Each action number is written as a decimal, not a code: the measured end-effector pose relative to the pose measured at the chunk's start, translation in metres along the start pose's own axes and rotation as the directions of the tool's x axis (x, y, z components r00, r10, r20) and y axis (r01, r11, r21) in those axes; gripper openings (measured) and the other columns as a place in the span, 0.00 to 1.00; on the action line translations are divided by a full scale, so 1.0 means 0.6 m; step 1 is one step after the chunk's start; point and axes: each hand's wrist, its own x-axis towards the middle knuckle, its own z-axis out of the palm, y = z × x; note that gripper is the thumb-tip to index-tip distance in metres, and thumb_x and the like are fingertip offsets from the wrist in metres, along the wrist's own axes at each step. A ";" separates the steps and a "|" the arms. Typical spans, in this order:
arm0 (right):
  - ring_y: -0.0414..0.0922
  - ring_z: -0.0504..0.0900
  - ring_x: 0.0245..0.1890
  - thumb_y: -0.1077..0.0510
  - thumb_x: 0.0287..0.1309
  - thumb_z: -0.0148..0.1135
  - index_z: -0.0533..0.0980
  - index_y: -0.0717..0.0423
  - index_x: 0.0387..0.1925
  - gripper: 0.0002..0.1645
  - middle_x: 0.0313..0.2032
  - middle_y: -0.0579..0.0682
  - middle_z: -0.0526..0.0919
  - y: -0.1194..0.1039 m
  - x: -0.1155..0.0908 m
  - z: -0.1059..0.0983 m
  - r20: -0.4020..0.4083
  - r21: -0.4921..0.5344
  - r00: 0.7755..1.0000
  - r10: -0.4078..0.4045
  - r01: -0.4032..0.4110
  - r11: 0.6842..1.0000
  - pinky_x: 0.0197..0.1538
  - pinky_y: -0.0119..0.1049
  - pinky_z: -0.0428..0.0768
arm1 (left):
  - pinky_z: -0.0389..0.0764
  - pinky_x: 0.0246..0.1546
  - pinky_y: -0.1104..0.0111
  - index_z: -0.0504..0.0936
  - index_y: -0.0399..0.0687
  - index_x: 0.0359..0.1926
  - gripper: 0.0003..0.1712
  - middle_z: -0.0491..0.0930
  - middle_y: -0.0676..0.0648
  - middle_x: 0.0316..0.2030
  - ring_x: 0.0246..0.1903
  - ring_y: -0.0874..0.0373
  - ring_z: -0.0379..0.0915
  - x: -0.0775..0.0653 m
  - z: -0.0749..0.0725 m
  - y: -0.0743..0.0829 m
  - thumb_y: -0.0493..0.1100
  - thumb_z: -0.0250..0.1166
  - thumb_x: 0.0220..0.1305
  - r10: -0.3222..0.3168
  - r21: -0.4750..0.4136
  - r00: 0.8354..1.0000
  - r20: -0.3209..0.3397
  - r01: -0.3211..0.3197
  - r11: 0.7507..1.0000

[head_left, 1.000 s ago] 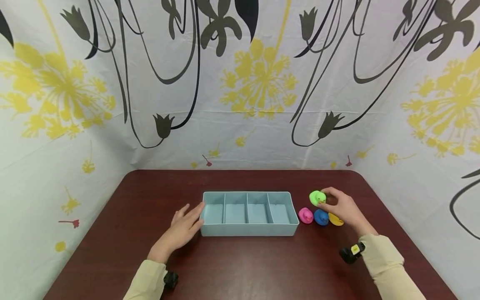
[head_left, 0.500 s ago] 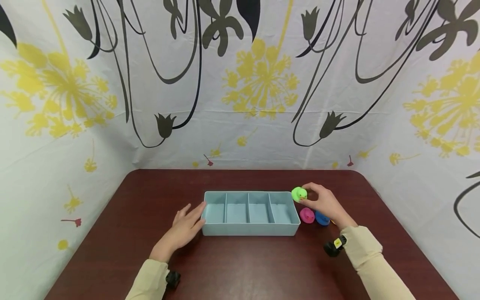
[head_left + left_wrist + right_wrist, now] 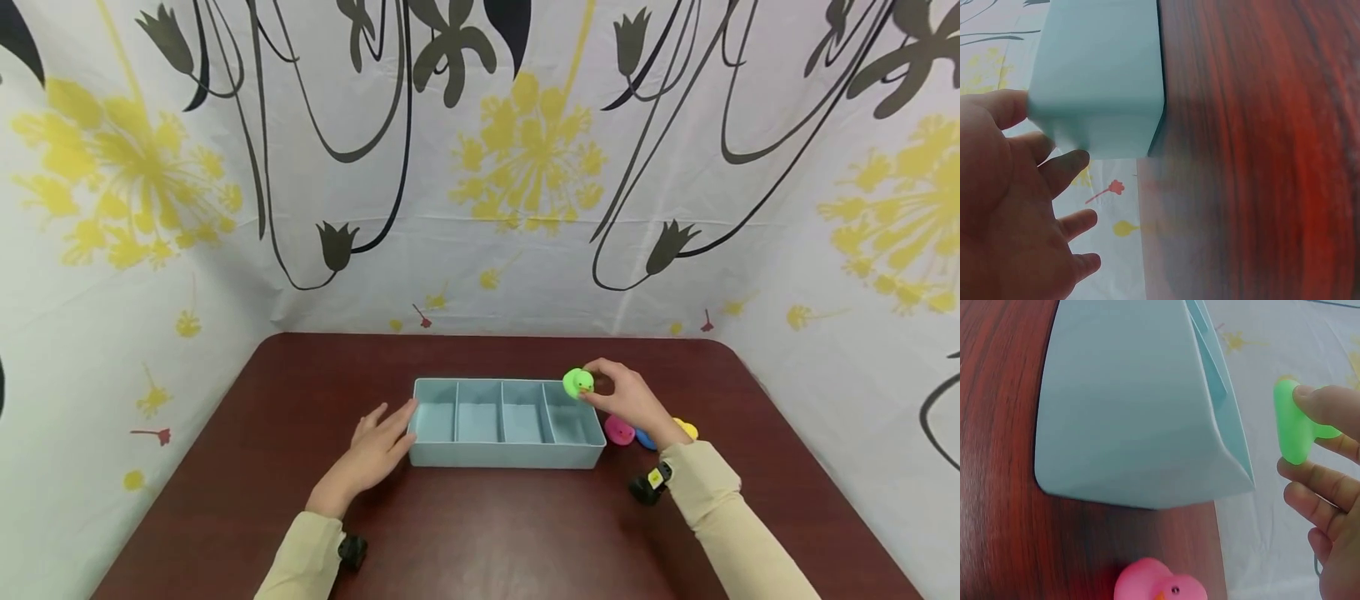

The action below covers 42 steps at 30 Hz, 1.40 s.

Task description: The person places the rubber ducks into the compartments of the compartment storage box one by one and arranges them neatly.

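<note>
A green rubber duck (image 3: 577, 382) is pinched between the thumb and fingers of my right hand (image 3: 626, 398), over the back of the rightmost compartment of a light blue divided box (image 3: 510, 455). In the right wrist view the green duck (image 3: 1294, 425) hangs beside the box's rim, clear of it. My left hand (image 3: 367, 454) has its fingers spread, fingertips touching the left end of the box. The left wrist view shows that hand (image 3: 1016, 206) against the end wall (image 3: 1100, 75). All compartments visible from the head are bare.
Right of the box sit a pink duck (image 3: 619, 430), a blue duck (image 3: 646, 440) and a yellow duck (image 3: 686, 428), the last two partly hidden by my right wrist. The dark red table (image 3: 480, 533) meets patterned cloth (image 3: 450, 250) at the back and sides.
My right hand has carried the green duck leftward from above the other ducks to over the box's right end. The left hand keeps its place at the box.
</note>
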 end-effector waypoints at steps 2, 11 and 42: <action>0.48 0.79 0.46 0.51 0.55 0.69 0.75 0.51 0.48 0.21 0.46 0.50 0.80 -0.006 0.002 0.006 0.005 0.010 1.000 0.007 -0.007 1.000 0.48 0.48 0.78 | 0.35 0.66 0.36 0.49 0.55 0.75 0.34 0.54 0.49 0.73 0.73 0.36 0.36 -0.002 0.001 -0.001 0.52 0.49 0.73 0.001 -0.015 1.000 0.002 -0.001 1.000; 0.49 0.79 0.47 0.54 0.54 0.70 0.76 0.51 0.48 0.19 0.46 0.49 0.80 -0.025 0.020 0.035 0.014 0.039 1.000 -0.004 0.004 0.999 0.50 0.52 0.78 | 0.36 0.66 0.37 0.50 0.55 0.75 0.35 0.54 0.50 0.73 0.73 0.37 0.36 -0.002 0.004 -0.005 0.52 0.50 0.73 0.008 -0.016 1.000 -0.012 -0.009 1.000; 0.49 0.74 0.45 0.53 0.54 0.69 0.78 0.49 0.46 0.17 0.42 0.44 0.79 -0.147 0.082 0.148 0.077 0.058 0.993 -0.095 0.091 0.994 0.46 0.43 0.74 | 0.37 0.67 0.37 0.50 0.55 0.75 0.34 0.54 0.50 0.73 0.73 0.37 0.37 0.001 0.001 -0.003 0.51 0.50 0.73 0.000 -0.007 1.000 -0.013 0.000 1.000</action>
